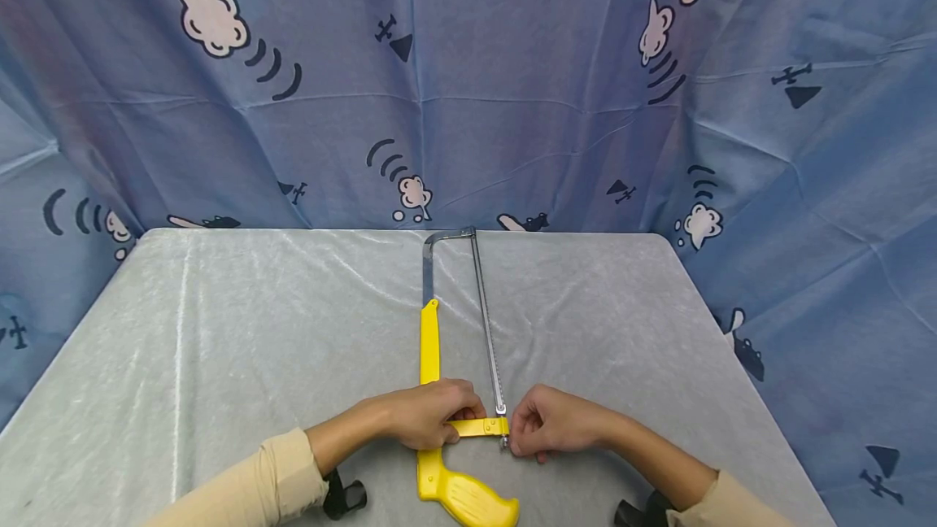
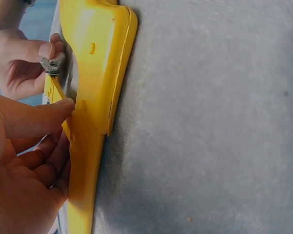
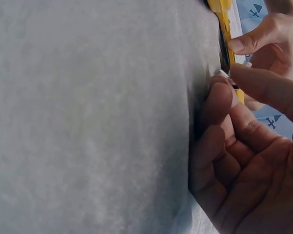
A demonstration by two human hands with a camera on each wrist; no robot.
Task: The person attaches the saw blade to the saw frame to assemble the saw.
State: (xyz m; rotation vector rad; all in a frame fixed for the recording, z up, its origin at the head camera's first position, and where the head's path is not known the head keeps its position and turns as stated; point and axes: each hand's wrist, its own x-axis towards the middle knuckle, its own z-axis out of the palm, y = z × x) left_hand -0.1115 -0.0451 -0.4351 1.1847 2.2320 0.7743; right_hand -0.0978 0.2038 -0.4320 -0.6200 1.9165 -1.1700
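A hacksaw with a yellow handle (image 1: 472, 498) and yellow-and-metal frame (image 1: 429, 344) lies on the table, its blade (image 1: 486, 324) on the right side. My left hand (image 1: 432, 415) lies across the frame and pinches the short yellow crosspiece (image 1: 479, 428) between thumb and fingers. At that crosspiece's right end sits a small metal wing nut (image 2: 52, 66). My right hand (image 1: 558, 421) has its thumb and curled fingertips at the wing nut, pinching it, as the right wrist view shows closely. Its other fingers are folded toward the palm.
A pale grey cloth covers the table (image 1: 293, 332). Behind it and at both sides hangs a blue printed curtain (image 1: 512, 120). The far end of the saw reaches the table's back edge. Dark wrist-worn devices (image 1: 344, 496) sit below the sleeves.
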